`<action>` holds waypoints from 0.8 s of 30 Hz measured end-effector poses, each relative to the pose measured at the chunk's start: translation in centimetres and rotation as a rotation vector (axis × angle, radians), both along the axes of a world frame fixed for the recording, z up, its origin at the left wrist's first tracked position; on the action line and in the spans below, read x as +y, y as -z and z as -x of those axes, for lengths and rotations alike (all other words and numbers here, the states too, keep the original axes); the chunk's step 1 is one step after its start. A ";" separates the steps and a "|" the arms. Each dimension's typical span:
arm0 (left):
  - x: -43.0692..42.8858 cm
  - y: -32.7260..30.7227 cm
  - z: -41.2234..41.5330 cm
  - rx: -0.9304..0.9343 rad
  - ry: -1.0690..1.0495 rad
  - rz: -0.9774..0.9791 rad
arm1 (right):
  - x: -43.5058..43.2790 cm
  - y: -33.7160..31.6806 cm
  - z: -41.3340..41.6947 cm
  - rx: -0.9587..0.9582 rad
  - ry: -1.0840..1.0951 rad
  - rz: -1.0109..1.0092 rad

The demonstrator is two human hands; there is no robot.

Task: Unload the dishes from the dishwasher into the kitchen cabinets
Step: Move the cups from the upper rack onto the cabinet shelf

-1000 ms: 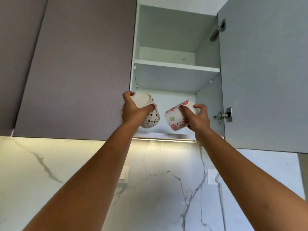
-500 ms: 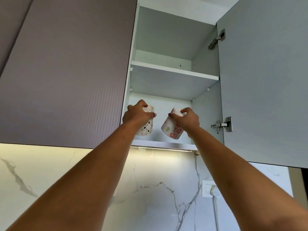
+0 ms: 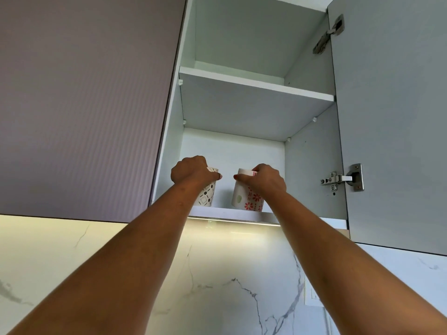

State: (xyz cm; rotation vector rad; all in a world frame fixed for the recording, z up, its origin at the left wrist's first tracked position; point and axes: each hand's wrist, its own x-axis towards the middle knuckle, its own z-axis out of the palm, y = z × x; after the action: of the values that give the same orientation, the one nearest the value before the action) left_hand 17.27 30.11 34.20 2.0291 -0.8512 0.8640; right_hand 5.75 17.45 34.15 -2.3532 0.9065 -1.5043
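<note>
Now each cup stands straight up at 6 o'clock from its hand, at the front of the bottom shelf (image 3: 227, 212). The left hand (image 3: 193, 172) curls round the top of the black-and-white cup (image 3: 207, 198); the right hand (image 3: 267, 182) curls round the red-flower cup (image 3: 244, 200), at 3 o'clock.

Single head-worn wide-angle view: from below and near, it faces steeply upward into the open wall cabinet (image 3: 242, 105), backsplash (image 3: 229, 262) along the lower frame.
</note>
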 end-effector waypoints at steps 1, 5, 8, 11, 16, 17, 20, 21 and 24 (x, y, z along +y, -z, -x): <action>-0.4 0.0 -0.2 0.004 -0.028 -0.006 | -0.2 0.0 -0.3 0.028 0.013 0.005; -1.6 -0.1 -1.1 0.019 -0.162 -0.038 | -1.9 -0.1 -2.1 0.089 0.023 0.029; -2.4 -0.2 -1.6 0.002 -0.236 -0.067 | -2.8 0.0 -3.4 0.108 0.027 0.047; -2.7 -0.2 -1.7 -0.011 -0.282 -0.115 | -3.1 -0.4 -4.1 0.164 0.022 0.054; -1.3 -1.9 -2.3 0.222 -0.022 -0.365 | -2.9 -1.5 -4.4 0.293 -0.151 -0.088; -0.4 -2.4 -2.5 0.337 0.093 -0.405 | -2.8 -1.7 -4.1 0.306 -0.212 -0.134; 1.4 -2.9 -3.0 0.406 0.223 -0.489 | -3.0 -1.9 -3.2 0.377 -0.325 -0.224; 1.4 -2.9 -3.0 0.321 0.181 -0.521 | -3.1 -1.9 -3.0 0.406 -0.332 -0.210; 0.5 -2.6 -3.3 0.065 0.040 -0.577 | -3.0 -1.7 -3.1 0.433 -0.319 -0.116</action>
State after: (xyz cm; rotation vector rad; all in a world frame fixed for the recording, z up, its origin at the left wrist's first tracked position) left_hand 20.58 30.65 36.76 2.5016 -1.2010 0.5622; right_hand 8.86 14.49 35.85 -2.6262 0.6317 -0.8184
